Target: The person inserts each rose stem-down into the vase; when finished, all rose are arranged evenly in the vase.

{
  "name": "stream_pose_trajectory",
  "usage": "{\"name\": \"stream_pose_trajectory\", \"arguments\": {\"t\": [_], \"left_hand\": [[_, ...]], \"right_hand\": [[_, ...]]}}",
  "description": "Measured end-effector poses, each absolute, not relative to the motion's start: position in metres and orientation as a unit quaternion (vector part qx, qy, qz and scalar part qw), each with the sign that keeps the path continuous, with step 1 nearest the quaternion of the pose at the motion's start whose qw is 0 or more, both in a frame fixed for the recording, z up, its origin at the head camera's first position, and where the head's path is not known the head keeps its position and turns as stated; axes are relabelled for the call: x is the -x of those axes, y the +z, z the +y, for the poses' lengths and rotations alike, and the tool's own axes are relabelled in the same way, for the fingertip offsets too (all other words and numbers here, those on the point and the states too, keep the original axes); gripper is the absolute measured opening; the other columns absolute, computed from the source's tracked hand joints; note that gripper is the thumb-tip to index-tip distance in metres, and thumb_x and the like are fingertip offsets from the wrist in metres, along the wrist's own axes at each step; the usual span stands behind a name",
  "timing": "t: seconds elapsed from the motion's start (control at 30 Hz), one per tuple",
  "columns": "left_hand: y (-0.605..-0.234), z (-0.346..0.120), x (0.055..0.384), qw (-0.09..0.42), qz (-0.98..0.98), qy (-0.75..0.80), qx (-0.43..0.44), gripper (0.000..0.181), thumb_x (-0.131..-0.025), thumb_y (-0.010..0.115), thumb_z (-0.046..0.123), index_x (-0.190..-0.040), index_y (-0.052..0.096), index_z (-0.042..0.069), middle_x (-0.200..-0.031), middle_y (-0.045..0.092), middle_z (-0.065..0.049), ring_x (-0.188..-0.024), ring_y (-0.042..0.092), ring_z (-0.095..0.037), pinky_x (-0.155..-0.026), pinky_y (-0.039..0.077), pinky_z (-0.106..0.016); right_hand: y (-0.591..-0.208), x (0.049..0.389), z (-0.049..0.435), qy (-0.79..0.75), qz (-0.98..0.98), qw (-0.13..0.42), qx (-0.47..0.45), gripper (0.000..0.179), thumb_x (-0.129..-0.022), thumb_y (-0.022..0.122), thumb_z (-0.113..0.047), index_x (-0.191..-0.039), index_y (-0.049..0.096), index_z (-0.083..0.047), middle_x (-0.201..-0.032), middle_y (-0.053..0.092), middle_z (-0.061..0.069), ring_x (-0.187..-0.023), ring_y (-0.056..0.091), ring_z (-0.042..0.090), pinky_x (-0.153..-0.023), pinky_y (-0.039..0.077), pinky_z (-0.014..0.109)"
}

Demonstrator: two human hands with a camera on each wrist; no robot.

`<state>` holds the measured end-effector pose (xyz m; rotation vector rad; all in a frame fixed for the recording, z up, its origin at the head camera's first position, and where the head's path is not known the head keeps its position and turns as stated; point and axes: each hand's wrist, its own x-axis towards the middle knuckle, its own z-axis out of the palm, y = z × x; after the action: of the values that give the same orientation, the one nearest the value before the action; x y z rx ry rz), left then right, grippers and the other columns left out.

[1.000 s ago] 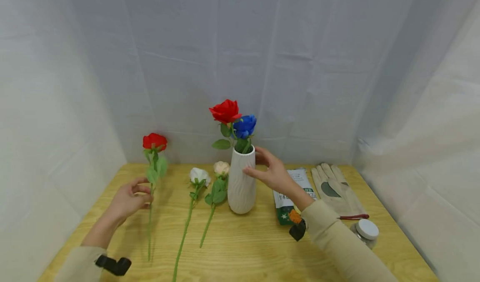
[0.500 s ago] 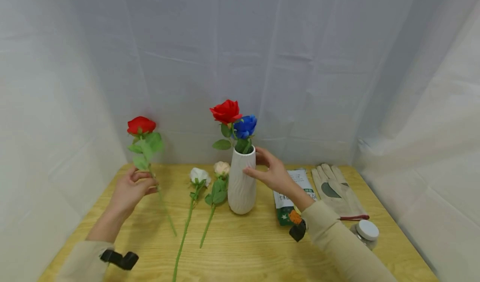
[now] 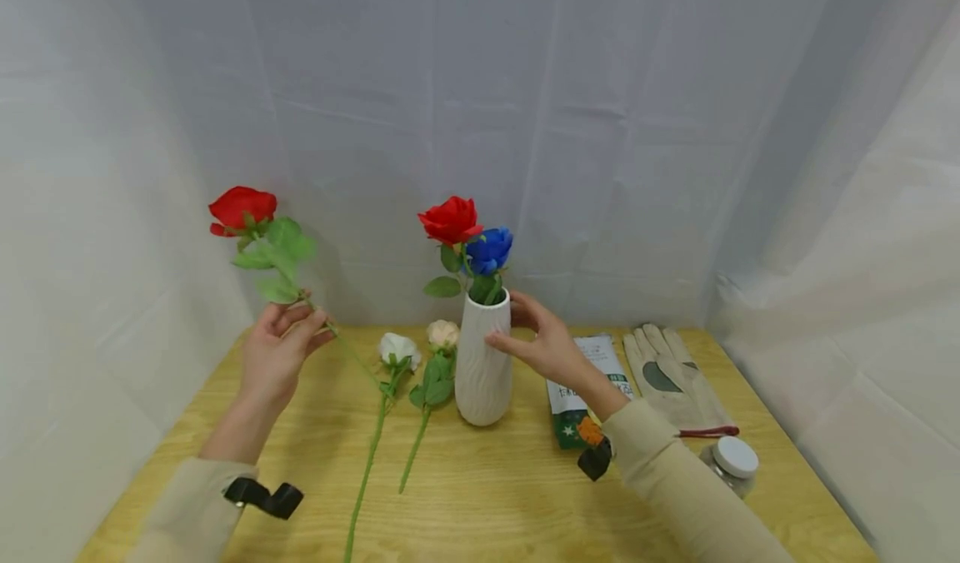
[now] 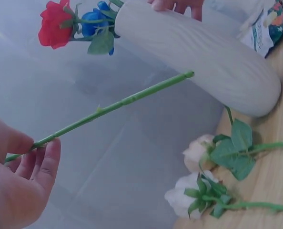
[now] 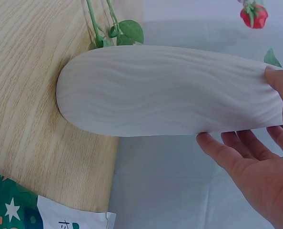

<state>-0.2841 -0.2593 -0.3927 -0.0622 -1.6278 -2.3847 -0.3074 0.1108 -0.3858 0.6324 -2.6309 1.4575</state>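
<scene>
My left hand (image 3: 273, 359) pinches the green stem of a red rose (image 3: 243, 209) between thumb and fingers, above the table's left side. The bloom leans up and left; in the left wrist view the bare stem (image 4: 132, 99) slants toward the vase, its cut end overlapping it. A white ribbed vase (image 3: 482, 371) stands upright mid-table. My right hand (image 3: 546, 345) holds it near the rim from the right, thumb in front, fingers behind. Another red rose (image 3: 452, 220) and a blue rose (image 3: 490, 251) stand in the vase, their lower stems hidden inside.
A white rose (image 3: 399, 351) and a cream rose (image 3: 442, 336) lie on the wooden table (image 3: 480, 505) left of the vase. To the right are a green-and-white packet (image 3: 567, 417), beige gloves (image 3: 675, 384) and a white-lidded jar (image 3: 733, 460). White sheeting (image 3: 375, 130) surrounds the table.
My left hand has lifted the red rose and moved slightly right; its bloom has tipped up and left, its stem end swinging right. My right hand stays on the vase.
</scene>
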Motion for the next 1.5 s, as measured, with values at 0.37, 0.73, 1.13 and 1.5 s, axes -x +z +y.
{"name": "stream_pose_trajectory", "arguments": {"t": [0.37, 0.73, 1.13, 1.5], "left_hand": [[-0.368, -0.235, 0.287, 0.184, -0.496, -0.849, 0.017, 0.018, -0.098, 0.070, -0.002, -0.107, 0.058, 0.009, -0.090, 0.064, 0.005, -0.089, 0.073, -0.016, -0.079, 0.065, -0.029], [-0.339, -0.209, 0.291, 0.213, -0.442, -0.869, 0.058, 0.022, -0.097, 0.071, -0.001, -0.115, 0.062, 0.009, -0.088, 0.069, 0.001, -0.088, 0.072, -0.019, -0.080, 0.066, -0.032], [-0.320, -0.182, 0.299, 0.247, -0.402, -0.877, 0.091, 0.042, -0.095, 0.069, -0.009, -0.132, 0.061, 0.009, -0.086, 0.069, -0.002, -0.082, 0.075, -0.020, -0.081, 0.067, -0.037], [-0.319, -0.160, 0.305, 0.268, -0.447, -0.838, 0.159, 0.034, -0.096, 0.066, -0.013, -0.123, 0.060, 0.006, -0.093, 0.070, -0.002, -0.086, 0.075, -0.018, -0.080, 0.066, -0.037]], "right_hand": [[-0.385, 0.307, 0.110, 0.481, -0.851, 0.034, -0.207, 0.075, -0.096, 0.080, -0.034, -0.160, 0.043, -0.021, -0.149, 0.061, 0.010, -0.133, 0.062, 0.031, -0.112, 0.049, 0.060], [-0.385, 0.308, 0.111, 0.482, -0.851, 0.032, -0.207, 0.075, -0.096, 0.080, -0.036, -0.160, 0.043, -0.022, -0.150, 0.061, 0.009, -0.133, 0.061, 0.030, -0.112, 0.050, 0.058], [-0.386, 0.306, 0.110, 0.484, -0.849, 0.035, -0.211, 0.074, -0.096, 0.080, -0.032, -0.160, 0.043, -0.022, -0.150, 0.061, 0.011, -0.133, 0.062, 0.032, -0.112, 0.050, 0.059], [-0.385, 0.307, 0.110, 0.484, -0.850, 0.036, -0.206, 0.075, -0.096, 0.080, -0.036, -0.159, 0.044, -0.021, -0.149, 0.062, 0.010, -0.133, 0.062, 0.031, -0.112, 0.050, 0.059]]}}
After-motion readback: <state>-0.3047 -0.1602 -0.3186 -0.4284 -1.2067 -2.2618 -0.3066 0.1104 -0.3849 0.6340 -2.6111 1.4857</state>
